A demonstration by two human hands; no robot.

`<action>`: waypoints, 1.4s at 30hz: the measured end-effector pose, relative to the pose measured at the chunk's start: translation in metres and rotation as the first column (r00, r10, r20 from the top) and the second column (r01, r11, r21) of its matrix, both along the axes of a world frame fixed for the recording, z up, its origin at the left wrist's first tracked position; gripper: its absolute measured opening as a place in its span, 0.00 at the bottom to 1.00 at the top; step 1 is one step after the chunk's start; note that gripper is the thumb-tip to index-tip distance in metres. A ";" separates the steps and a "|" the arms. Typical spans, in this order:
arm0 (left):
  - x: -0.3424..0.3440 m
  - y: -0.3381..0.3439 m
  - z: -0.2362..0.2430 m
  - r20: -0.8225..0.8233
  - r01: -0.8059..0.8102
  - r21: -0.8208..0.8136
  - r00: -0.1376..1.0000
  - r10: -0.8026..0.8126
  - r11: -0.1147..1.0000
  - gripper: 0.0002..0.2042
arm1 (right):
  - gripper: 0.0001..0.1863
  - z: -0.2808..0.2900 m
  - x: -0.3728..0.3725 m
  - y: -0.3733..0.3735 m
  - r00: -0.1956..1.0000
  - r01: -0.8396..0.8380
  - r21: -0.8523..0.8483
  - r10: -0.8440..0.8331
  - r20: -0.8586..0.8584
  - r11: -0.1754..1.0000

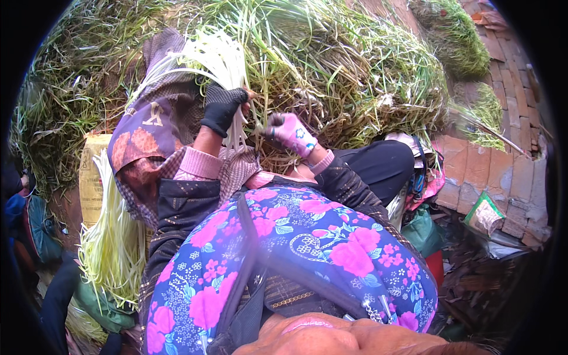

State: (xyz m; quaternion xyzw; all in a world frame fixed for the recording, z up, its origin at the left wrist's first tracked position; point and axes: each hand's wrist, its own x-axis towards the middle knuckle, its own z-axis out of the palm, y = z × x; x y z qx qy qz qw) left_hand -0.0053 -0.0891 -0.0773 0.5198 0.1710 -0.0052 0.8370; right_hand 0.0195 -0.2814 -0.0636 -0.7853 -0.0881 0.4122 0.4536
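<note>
My left hand (223, 107), in a black fingerless glove, is closed around a bunch of long, pale, chive-like stalks (220, 54). Their white ends hang below the fist, and the rest fans up and over to the left. Just to the right, my right hand (291, 134) wears a pink glove with a blue flower on it. Its fingers are curled in at a thin green stalk (264, 97) that runs down from the heap; the fingertips are partly hidden. A checked and purple cloth (151, 127) covers my left knee, under the bunch.
A large heap of tangled green stalks (355, 65) spreads across the far side. More pale stalks (109, 248) lie at the left over a yellow sack (94, 177). Brick paving (491, 171) with a small packet (485, 214) is at the right. Another person's dark-clothed limb (59, 296) shows lower left.
</note>
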 end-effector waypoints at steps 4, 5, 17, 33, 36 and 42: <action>0.000 0.031 0.014 0.056 -0.095 -0.059 0.994 0.098 0.994 0.07 | 0.14 0.010 -0.011 -0.028 0.963 -0.251 -0.112 0.237 -0.125 0.961; -0.002 0.040 0.018 0.082 -0.128 -0.106 0.987 0.137 0.986 0.07 | 0.16 0.013 -0.010 -0.038 0.952 -0.290 -0.131 0.272 -0.140 0.948; -0.009 0.081 0.026 0.214 -0.327 -0.449 0.864 0.455 0.832 0.12 | 0.22 0.002 0.102 -0.173 0.570 -0.415 -0.895 0.719 -0.398 -0.166; 0.004 0.056 0.016 0.074 -0.251 -0.360 0.952 0.296 0.898 0.16 | 0.15 0.040 0.050 -0.057 0.900 0.342 0.560 -0.434 0.035 0.755; 0.004 0.042 0.014 0.188 -0.126 -0.356 0.961 0.203 0.926 0.17 | 0.10 0.068 0.067 -0.057 0.781 0.409 0.584 -0.600 0.174 0.702; 0.000 0.000 0.007 0.170 0.162 -0.123 0.975 -0.140 0.979 0.19 | 0.12 0.028 0.008 0.028 0.892 -0.248 0.005 0.226 0.391 0.969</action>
